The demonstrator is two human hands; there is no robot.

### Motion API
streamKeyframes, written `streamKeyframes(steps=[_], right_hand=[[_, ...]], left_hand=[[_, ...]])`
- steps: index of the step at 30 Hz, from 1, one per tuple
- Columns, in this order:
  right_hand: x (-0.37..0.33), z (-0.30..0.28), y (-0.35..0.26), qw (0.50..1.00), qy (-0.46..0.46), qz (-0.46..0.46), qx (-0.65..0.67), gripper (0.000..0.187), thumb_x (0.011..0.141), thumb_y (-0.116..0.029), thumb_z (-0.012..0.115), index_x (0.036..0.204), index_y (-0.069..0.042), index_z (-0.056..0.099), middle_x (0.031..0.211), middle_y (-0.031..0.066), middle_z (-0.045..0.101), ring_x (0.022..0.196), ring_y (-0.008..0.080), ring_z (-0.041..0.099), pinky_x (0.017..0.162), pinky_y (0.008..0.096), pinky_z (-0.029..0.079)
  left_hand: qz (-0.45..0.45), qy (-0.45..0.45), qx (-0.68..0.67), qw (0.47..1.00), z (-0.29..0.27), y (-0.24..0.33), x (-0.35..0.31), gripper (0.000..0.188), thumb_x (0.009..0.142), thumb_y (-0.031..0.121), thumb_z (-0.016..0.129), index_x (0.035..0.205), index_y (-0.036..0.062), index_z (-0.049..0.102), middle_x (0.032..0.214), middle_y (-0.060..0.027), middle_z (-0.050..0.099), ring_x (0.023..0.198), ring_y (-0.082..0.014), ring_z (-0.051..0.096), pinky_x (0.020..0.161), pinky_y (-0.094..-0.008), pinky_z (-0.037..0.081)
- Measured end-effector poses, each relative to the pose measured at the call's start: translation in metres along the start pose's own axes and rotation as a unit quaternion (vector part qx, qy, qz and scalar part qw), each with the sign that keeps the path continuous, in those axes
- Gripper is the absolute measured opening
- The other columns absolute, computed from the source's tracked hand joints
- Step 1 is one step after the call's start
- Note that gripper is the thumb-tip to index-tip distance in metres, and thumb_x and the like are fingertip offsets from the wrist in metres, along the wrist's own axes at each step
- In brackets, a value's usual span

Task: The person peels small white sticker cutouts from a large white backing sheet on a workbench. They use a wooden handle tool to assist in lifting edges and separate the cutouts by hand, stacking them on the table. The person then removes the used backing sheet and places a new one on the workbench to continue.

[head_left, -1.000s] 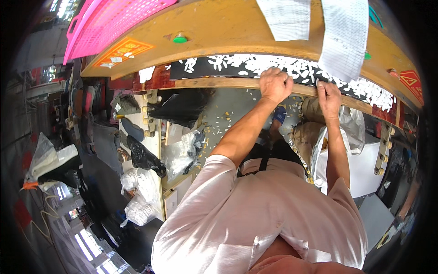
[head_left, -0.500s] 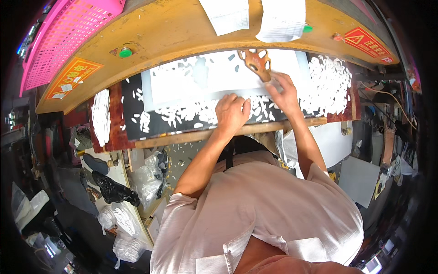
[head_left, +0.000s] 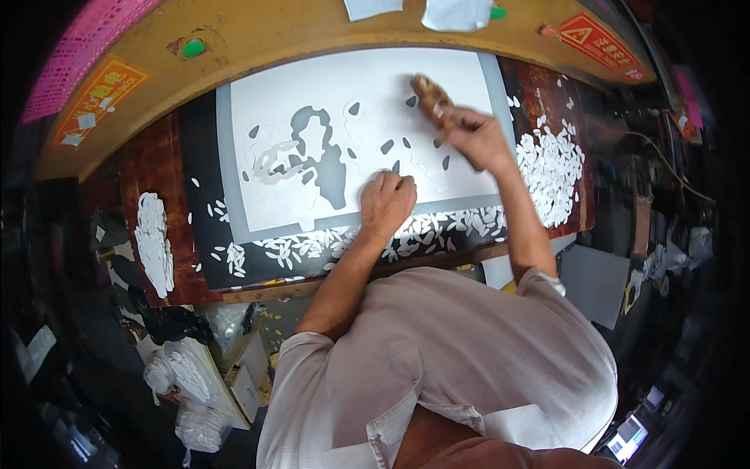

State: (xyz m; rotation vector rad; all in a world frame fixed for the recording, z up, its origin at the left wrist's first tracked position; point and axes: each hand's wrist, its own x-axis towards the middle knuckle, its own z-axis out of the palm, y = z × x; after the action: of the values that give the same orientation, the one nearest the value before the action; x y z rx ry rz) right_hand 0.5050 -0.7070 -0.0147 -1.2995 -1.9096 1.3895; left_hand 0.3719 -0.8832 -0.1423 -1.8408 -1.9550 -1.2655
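Observation:
A brown cutting die (head_left: 431, 99) with openings in its frame is tilted above the right part of a white sheet (head_left: 359, 74). My right hand (head_left: 478, 142) is closed round its near end, slightly blurred. The sheet has several small leaf-shaped holes and one large cut-out (head_left: 333, 176), through which the grey board (head_left: 225, 156) beneath shows. My left hand (head_left: 387, 205) rests on the sheet's near edge, fingers curled in; whatever is under the fingertips is hidden. Loose cut outlines lie on the sheet left of that hand.
Small white leaf-shaped pieces (head_left: 301, 248) lie along the board's near side, with a large heap (head_left: 551, 168) at right. A stack of white pieces (head_left: 153, 242) stands at left. The yellow machine beam (head_left: 297, 35) with green buttons spans the far side; a pink basket (head_left: 86, 47) sits upper left.
The board and sheet now show farther out from under the beam, exposing the cut-outs. The die has gone from lying over the sheet to being tilted up in my right hand.

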Motion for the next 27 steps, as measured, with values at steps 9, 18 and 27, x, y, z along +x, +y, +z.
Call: streamKeyframes(steps=[9, 18, 27], right_hand=[[-0.011, -0.052, -0.004, 0.976, 0.098, -0.18, -0.077, 0.053, 0.081, -0.006, 0.087, 0.132, -0.002, 0.075, 0.133, 0.0108, 0.072, 0.119, 0.0192, 0.068, 0.106, 0.0319, 0.052], [-0.026, -0.022, 0.108, 0.894, 0.163, -0.23, -0.349, 0.048, 0.076, -0.02, 0.085, 0.121, -0.005, 0.08, 0.138, 0.0155, 0.072, 0.122, 0.0459, 0.06, 0.111, 0.0499, 0.05], [-0.036, -0.016, 0.111, 0.881, 0.212, -0.256, -0.338, 0.045, 0.075, -0.023, 0.084, 0.118, -0.009, 0.081, 0.135, 0.0108, 0.074, 0.122, 0.0479, 0.06, 0.11, 0.0528, 0.05]], left_hand=[[-0.025, -0.002, 0.004, 1.0, -0.003, 0.002, -0.007, 0.008, 0.081, 0.009, 0.076, 0.089, 0.0115, 0.075, 0.084, -0.0042, 0.053, 0.08, -0.0241, 0.061, 0.064, -0.0396, 0.052], [-0.004, -0.018, -0.017, 1.0, -0.006, 0.001, -0.008, 0.018, 0.082, 0.009, 0.074, 0.1, 0.0093, 0.076, 0.088, -0.0053, 0.056, 0.084, -0.0259, 0.061, 0.069, -0.0408, 0.052], [0.027, -0.041, -0.006, 0.999, -0.006, 0.002, -0.009, 0.022, 0.083, 0.01, 0.07, 0.104, 0.0081, 0.075, 0.092, -0.0069, 0.061, 0.088, -0.0285, 0.064, 0.073, -0.043, 0.053]])
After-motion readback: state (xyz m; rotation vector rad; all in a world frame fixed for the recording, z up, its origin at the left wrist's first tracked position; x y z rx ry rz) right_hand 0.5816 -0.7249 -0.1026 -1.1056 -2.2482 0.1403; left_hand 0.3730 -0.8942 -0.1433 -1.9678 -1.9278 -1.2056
